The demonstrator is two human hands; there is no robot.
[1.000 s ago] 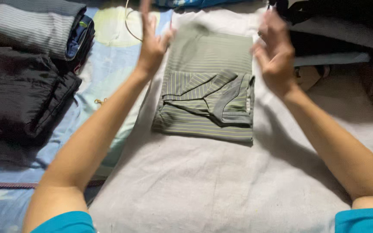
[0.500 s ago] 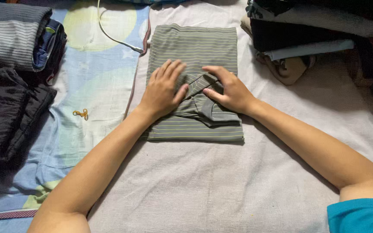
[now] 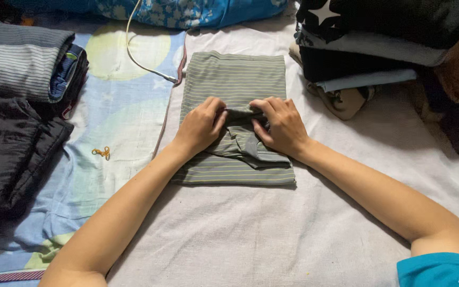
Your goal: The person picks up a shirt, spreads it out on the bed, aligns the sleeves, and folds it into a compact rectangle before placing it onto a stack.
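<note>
Folded olive-green shirt with thin yellow stripes (image 3: 235, 79) lies centre frame on pale grey cloth sheet (image 3: 272, 234); left hand (image 3: 200, 126) and right hand (image 3: 280, 125) both on its middle, fingers curled, pinching bunched collar fabric between them

Stack of folded dark and grey garments (image 3: 367, 42) upper right; grey ribbed folded clothes (image 3: 19, 58) and black jacket (image 3: 11, 149) at left edge; white cable (image 3: 139, 64) upper centre-left on blue patterned bedsheet (image 3: 118, 122); small yellow elastic band (image 3: 101, 153) left of centre
</note>
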